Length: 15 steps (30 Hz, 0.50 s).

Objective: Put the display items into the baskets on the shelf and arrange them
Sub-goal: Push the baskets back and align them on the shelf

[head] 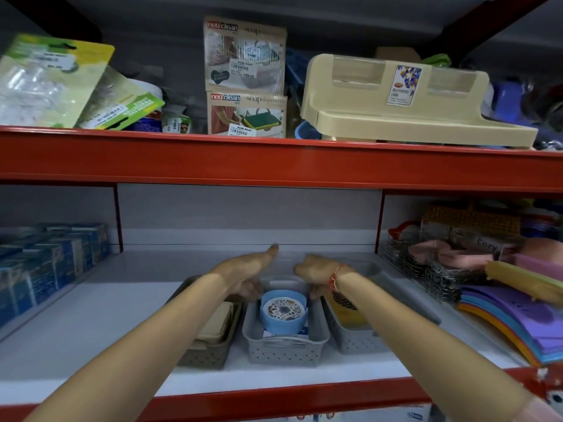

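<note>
Left hand (243, 271) and right hand (316, 271) curled over far end of middle grey basket (285, 348); whether gripping rim, cannot tell. Blue round item (284, 312) inside. Brown basket (207, 351) just left. Arranging step, likely; next, square basket into row.
</note>
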Motion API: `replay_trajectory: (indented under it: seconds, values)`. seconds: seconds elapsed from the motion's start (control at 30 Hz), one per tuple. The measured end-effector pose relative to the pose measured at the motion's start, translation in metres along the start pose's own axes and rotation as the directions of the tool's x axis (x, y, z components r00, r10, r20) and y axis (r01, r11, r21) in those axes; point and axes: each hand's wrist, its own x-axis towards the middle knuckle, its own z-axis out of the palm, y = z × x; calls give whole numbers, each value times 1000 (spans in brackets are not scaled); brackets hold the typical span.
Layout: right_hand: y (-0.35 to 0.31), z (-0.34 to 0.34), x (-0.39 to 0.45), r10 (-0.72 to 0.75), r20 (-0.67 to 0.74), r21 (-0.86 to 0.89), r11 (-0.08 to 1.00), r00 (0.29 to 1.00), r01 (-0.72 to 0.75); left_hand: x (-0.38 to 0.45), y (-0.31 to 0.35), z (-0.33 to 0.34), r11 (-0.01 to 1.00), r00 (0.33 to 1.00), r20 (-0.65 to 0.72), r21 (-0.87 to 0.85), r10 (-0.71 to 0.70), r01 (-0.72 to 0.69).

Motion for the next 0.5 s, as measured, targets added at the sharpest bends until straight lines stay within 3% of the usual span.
replay_trajectory:
  seconds: [0.07,0.2,0.3,0.4,0.5]
  values:
    - [-19,11,-5,-2,71,-87,996,997,8,-3,0,-17,999,999,-22,-27,38,-39]
    - [-43,46,-15,-38,289,60,998,957,21,-13,-12,-50,1000,993,-112,5,24,-24]
    - [-39,83,-20,23,449,103,992,893,-77,-19,-29,-66,999,994,-107,-15,-36,35]
    - [-29,114,-16,94,536,76,984,839,-158,-22,-44,-78,996,993,-82,-23,-89,88]
    - [-20,131,-3,144,530,65,976,836,-210,-22,-58,-81,986,985,-70,47,-157,161]
